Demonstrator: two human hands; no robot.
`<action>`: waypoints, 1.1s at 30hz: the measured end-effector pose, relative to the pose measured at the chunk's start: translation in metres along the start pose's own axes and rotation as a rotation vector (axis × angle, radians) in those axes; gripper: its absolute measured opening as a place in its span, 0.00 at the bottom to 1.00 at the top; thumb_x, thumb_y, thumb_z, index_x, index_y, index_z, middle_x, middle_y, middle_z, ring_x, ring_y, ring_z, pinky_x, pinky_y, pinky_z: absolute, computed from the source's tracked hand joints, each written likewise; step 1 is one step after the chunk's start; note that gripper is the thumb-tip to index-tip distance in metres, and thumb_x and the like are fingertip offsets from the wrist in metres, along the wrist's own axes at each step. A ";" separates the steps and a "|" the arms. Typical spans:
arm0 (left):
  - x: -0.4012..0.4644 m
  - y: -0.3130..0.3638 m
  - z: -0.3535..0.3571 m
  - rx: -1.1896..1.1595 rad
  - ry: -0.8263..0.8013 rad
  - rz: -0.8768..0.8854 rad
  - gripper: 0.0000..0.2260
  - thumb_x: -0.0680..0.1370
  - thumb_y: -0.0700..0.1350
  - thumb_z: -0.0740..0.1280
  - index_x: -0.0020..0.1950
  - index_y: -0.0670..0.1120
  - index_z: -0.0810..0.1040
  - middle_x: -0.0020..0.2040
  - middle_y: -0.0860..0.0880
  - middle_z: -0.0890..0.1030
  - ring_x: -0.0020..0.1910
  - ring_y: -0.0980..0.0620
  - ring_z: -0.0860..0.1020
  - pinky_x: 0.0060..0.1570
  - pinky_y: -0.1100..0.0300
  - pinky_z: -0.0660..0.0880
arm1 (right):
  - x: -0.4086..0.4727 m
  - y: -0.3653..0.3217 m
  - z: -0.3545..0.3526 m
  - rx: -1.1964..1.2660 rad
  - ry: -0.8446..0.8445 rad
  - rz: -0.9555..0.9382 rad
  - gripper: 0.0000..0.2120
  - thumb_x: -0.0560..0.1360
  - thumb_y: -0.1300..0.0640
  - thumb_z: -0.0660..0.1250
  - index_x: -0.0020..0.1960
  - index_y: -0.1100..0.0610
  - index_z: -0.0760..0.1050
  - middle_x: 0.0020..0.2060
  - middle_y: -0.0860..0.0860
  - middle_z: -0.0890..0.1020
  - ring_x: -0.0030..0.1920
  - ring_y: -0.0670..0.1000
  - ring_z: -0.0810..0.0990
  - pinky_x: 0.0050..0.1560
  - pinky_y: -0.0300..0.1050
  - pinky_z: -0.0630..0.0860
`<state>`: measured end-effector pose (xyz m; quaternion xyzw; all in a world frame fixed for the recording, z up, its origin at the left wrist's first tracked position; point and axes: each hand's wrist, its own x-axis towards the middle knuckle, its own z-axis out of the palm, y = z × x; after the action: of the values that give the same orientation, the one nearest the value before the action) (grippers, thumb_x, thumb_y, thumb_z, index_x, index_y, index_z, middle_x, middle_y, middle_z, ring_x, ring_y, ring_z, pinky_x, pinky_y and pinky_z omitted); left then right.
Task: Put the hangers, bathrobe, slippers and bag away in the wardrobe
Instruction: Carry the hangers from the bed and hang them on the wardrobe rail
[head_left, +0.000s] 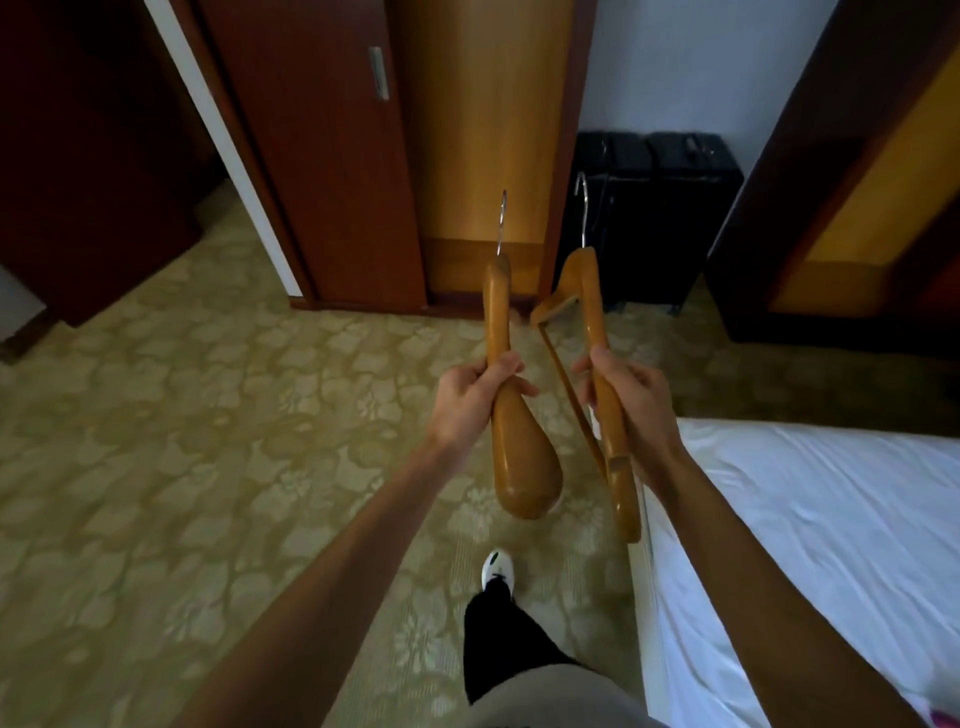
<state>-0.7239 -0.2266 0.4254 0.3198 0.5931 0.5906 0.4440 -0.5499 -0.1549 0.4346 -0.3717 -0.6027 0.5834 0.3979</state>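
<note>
I carry two wooden hangers with metal hooks, one in each hand, hooks pointing ahead. My left hand (475, 397) grips a broad-shouldered hanger (519, 462) around its arm. My right hand (626, 402) grips a second hanger (584, 291), which has a trouser bar. Straight ahead stands the wardrobe (483, 135), its reddish-brown sliding door (317, 156) pushed left so a light wooden interior shows. No bathrobe, slippers or bag are in view.
A black luggage rack or case (665, 218) stands against the wall right of the wardrobe. The white bed (810, 530) fills the lower right. Patterned green carpet (182, 441) covers the floor, with my foot (496, 569) on it. Dark wooden furniture (67, 171) stands at left.
</note>
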 end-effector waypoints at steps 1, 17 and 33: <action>0.028 0.007 -0.004 0.006 0.004 0.003 0.12 0.81 0.52 0.68 0.49 0.44 0.85 0.45 0.38 0.86 0.42 0.43 0.78 0.48 0.50 0.75 | 0.029 -0.001 0.005 -0.008 -0.002 -0.003 0.16 0.82 0.49 0.62 0.45 0.59 0.82 0.32 0.56 0.79 0.32 0.49 0.77 0.38 0.41 0.74; 0.413 0.110 -0.110 -0.027 0.067 0.043 0.13 0.81 0.49 0.68 0.47 0.41 0.86 0.44 0.36 0.86 0.42 0.43 0.79 0.45 0.53 0.75 | 0.446 -0.002 0.126 0.045 -0.108 -0.005 0.15 0.81 0.50 0.63 0.48 0.60 0.82 0.33 0.55 0.79 0.35 0.50 0.78 0.43 0.39 0.76; 0.812 0.197 -0.207 -0.014 -0.049 0.118 0.17 0.81 0.49 0.68 0.49 0.33 0.84 0.41 0.43 0.86 0.39 0.52 0.82 0.45 0.58 0.79 | 0.808 -0.004 0.223 0.050 0.035 -0.023 0.19 0.77 0.46 0.64 0.47 0.62 0.83 0.33 0.54 0.79 0.36 0.50 0.78 0.47 0.46 0.73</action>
<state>-1.2658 0.4398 0.4798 0.3655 0.5581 0.6117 0.4251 -1.0820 0.4907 0.4754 -0.3647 -0.5850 0.5873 0.4242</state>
